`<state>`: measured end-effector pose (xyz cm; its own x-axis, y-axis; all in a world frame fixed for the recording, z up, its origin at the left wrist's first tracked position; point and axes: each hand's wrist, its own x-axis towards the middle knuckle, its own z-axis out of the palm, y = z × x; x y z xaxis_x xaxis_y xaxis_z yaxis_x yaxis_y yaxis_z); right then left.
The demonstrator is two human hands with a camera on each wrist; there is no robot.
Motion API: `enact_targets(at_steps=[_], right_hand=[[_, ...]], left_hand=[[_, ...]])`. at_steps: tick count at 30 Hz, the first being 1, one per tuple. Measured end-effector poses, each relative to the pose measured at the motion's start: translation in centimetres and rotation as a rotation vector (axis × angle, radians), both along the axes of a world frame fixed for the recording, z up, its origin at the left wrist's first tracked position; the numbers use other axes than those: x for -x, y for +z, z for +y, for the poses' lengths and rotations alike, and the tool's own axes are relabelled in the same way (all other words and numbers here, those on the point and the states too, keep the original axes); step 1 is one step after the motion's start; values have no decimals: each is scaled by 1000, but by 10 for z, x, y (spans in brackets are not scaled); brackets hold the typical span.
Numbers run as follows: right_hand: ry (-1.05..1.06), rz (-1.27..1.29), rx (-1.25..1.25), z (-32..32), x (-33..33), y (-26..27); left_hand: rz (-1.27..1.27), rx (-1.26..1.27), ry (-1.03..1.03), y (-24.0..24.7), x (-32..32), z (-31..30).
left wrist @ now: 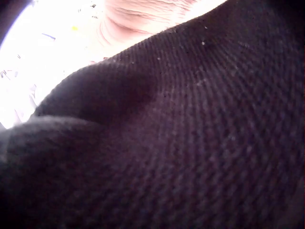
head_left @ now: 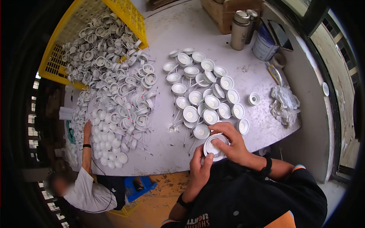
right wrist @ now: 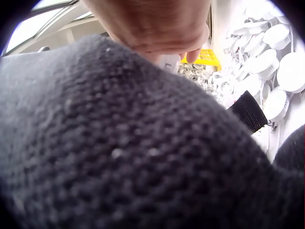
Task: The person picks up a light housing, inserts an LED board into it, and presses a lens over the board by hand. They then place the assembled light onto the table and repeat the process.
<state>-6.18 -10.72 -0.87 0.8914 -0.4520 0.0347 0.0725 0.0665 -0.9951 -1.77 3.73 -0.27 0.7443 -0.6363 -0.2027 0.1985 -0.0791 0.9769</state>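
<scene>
A round white lamp housing (head_left: 215, 149) is held between both hands at the table's front edge, its open face up in the head view. My left hand (head_left: 199, 169) grips its left and lower rim, thumb on the near side. My right hand (head_left: 232, 146) curls round its far and right side, with a fingertip inside the face. In the left wrist view dark knit fabric hides most of the left hand (left wrist: 143, 19). The right wrist view shows part of the right hand (right wrist: 157, 24) and a bit of white housing (right wrist: 169, 62) beneath it.
Several finished-looking white lamps (head_left: 211, 102) with leads lie just beyond the hands. A yellow crate (head_left: 57, 41) spills white rings at the far left, near small white domes (head_left: 108, 144). One lone white cup (head_left: 254, 98), flasks (head_left: 240, 32) and plastic bags (head_left: 284, 102) stand or lie right. Another person (head_left: 91, 192) reaches in.
</scene>
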Motion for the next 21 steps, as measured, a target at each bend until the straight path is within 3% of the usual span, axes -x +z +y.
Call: enact_targets(at_steps=[3, 5, 9, 12, 18, 21], right_hand=[[117, -16, 183, -4, 3, -3], [171, 132, -128, -1, 4, 4], [138, 98, -248, -3, 3, 5], [206, 213, -91, -5, 4, 11], [111, 98, 97, -3, 7, 9], [223, 319, 157, -9, 16, 8]], left_hand=[[57, 25, 46, -2, -2, 0], [67, 31, 59, 0, -4, -1], [66, 36, 62, 3, -4, -4], [47, 13, 67, -1, -3, -5], [-149, -148, 33, 3, -5, -9], [-140, -166, 22, 0, -2, -8]])
